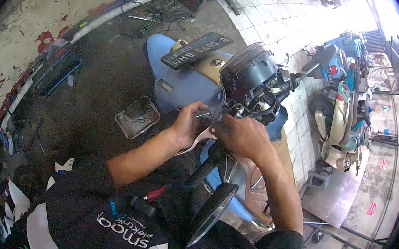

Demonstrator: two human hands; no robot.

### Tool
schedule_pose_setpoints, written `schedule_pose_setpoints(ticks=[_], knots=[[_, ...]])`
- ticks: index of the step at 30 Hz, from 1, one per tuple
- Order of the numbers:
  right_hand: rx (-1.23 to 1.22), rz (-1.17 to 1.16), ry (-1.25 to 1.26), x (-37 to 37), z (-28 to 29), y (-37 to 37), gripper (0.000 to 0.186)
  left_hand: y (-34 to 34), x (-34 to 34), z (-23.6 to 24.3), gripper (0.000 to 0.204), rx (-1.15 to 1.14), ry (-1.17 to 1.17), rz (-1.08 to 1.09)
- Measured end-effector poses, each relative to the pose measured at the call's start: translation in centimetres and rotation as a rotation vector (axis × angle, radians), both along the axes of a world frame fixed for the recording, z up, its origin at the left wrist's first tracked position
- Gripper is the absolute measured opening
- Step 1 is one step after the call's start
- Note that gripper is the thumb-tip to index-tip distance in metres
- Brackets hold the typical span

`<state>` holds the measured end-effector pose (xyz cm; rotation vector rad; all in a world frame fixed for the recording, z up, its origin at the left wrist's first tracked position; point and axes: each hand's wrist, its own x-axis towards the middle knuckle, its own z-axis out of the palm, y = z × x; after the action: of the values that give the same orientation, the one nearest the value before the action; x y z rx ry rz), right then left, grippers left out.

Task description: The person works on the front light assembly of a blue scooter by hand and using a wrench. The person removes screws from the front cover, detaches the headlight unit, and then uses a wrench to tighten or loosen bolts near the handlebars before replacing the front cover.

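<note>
Both my hands are at the handlebar of a blue scooter [188, 90]. My left hand [187, 127] is closed, with a short thin metal piece [204, 115] at its thumb and fingertips; its exact kind is unclear. My right hand [243, 135] is bent over the handlebar area from the right, fingers curled down and partly hidden, so what they grip cannot be seen. A pale curved part [202, 137] runs between the hands. Just beyond them, the round dark headlight unit [249, 69] sits with its wiring [267, 102] exposed. Toward me lies the black handlebar grip [200, 173].
A mirror [213, 216] sticks out close to my torso. A metal tray [138, 117] with small parts rests on the floor at left. Tools [149, 21] lie by the wall. Other scooters [342, 110] stand at right, near a small stool [318, 179].
</note>
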<state>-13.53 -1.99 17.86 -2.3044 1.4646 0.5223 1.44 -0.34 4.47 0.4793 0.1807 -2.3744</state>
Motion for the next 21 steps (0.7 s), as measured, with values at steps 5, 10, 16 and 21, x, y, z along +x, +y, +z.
schedule_pose_setpoints(ticks=[5,10,16,21], knots=[[-0.019,-0.039,-0.077,-0.4,-0.2,0.8,0.032,0.4,0.0,0.1,0.040,0.037,-0.023,0.025],[-0.058,-0.062,-0.134,-0.6,-0.3,1.0,0.030,0.5,0.1,-0.3,0.043,-0.007,-0.059,0.005],[-0.006,-0.036,-0.130,-0.4,-0.1,0.4,0.029,0.0,0.2,0.4,0.047,0.016,-0.024,-0.080],[0.006,-0.043,-0.094,-0.5,-0.3,0.3,0.028,0.4,-0.3,-0.2,0.042,0.045,-0.059,0.029]])
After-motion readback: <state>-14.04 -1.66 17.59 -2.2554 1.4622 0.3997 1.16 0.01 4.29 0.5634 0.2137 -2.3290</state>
